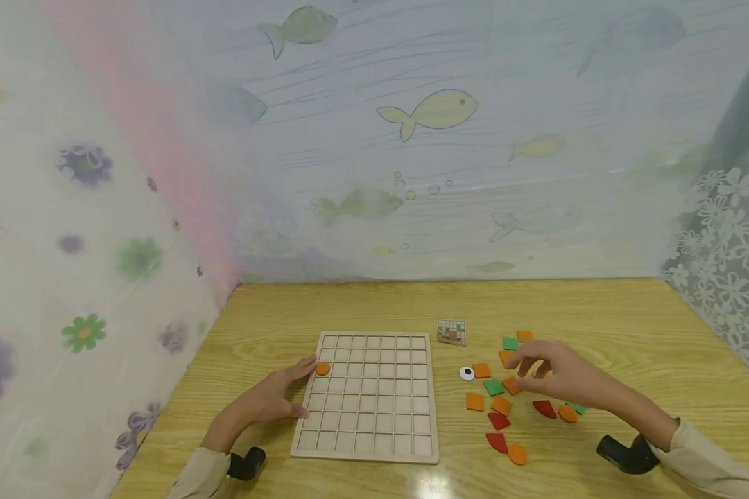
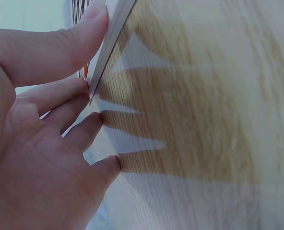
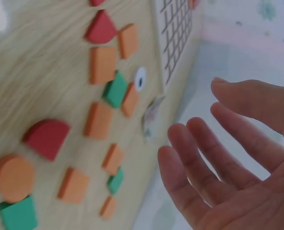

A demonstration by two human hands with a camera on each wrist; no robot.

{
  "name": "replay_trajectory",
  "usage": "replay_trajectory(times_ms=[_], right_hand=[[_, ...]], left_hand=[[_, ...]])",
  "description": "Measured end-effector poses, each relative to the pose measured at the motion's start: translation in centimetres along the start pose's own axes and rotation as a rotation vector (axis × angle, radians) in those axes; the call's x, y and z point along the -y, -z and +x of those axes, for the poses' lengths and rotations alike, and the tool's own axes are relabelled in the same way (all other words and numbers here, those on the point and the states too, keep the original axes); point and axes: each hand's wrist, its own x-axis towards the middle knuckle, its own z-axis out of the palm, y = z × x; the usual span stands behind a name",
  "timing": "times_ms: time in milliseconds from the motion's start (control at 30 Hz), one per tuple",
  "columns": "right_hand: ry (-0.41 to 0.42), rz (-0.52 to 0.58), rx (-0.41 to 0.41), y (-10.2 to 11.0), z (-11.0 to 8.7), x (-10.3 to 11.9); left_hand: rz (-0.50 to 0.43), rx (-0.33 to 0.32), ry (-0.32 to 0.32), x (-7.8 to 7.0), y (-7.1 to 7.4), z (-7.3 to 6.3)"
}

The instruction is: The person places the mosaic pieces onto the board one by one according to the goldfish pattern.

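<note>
A pale wooden grid board (image 1: pixel 374 409) lies on the table with an orange disc (image 1: pixel 322 369) in a cell near its left side. My left hand (image 1: pixel 268 396) rests at the board's left edge, fingers and thumb spread along the rim; in the left wrist view its fingertips meet the tabletop beside that rim. My right hand (image 1: pixel 564 374) hovers over the scattered pieces, fingers loosely bent. Nothing is between its thumb and fingers in the right wrist view. Below it lie orange squares (image 3: pixel 99 120), a red quarter-circle (image 3: pixel 47 138) and a green square (image 3: pixel 18 214).
A small printed grid card (image 1: pixel 452 332) stands behind the pieces, right of the board. Near the board lies a white eye disc (image 1: pixel 467 373). More red quarter-circles (image 1: pixel 496 442) and another orange disc (image 1: pixel 517 454) are toward the front. Patterned curtains (image 1: pixel 349 152) border the table.
</note>
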Motion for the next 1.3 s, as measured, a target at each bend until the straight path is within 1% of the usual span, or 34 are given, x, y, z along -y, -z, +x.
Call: replay_trajectory(times_ms=[67,233,400,467,667,867,1067,1133,1300], right_hand=[[-0.018,0.001,0.004,0.2,-0.9,-0.5],[-0.071,0.059,0.036,0.6,-3.1,-2.0],[-0.066,0.1,0.047,0.7,-5.0,-3.4],[-0.051,0.111,0.04,0.6,-5.7,-4.0],[-0.031,0.124,0.034,0.3,-7.2,-5.2],[-0.072,0.127,0.035,0.1,-8.1,-5.5],[-0.107,0.137,-0.007,-0.4,-8.4,-5.4],[-0.11,0.116,-0.026,-0.7,-8.3,-5.4],[-0.088,-0.003,-0.077,-1.2,-8.1,-5.4]], left_hand=[[0.005,-0.003,0.0,0.0,0.0,0.0],[0.004,-0.004,-0.002,0.0,0.0,0.1],[0.006,-0.007,-0.001,0.1,-0.1,0.1],[0.005,-0.01,0.002,0.1,-0.1,0.0],[0.005,-0.013,-0.001,0.1,-0.1,0.0],[0.007,-0.01,-0.003,0.2,-0.1,0.1],[-0.008,-0.004,-0.004,0.2,-0.1,0.0],[-0.008,-0.004,-0.004,0.1,-0.1,0.0],[-0.001,-0.006,-0.01,0.2,-0.1,0.0]])
